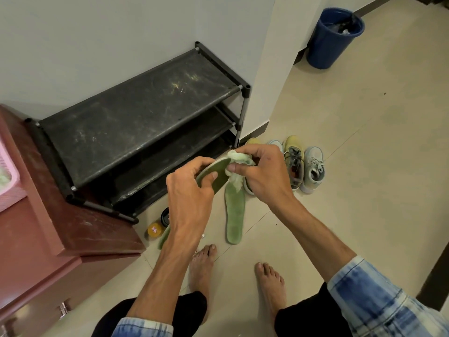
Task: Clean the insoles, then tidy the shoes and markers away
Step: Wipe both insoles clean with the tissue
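The insole (pixel 216 175) is held above the floor (pixel 352 142), gripped by the left hand (pixel 189 188) while the right hand (pixel 262 171) pinches a pale rag (pixel 237 159) against its tip. A second insole (pixel 234 215) lies below (cleaned or not, I can't tell). The shoes (pixel 313 171) stand beside the rack (pixel 136 117), not yet tidied, so I'd say wiping is underway.

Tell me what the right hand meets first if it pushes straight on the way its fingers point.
Its fingers point left, so the right hand would likely first drive the cloth it pinches against the held insole, then reach the left hand gripping that insole. Depth is unclear.
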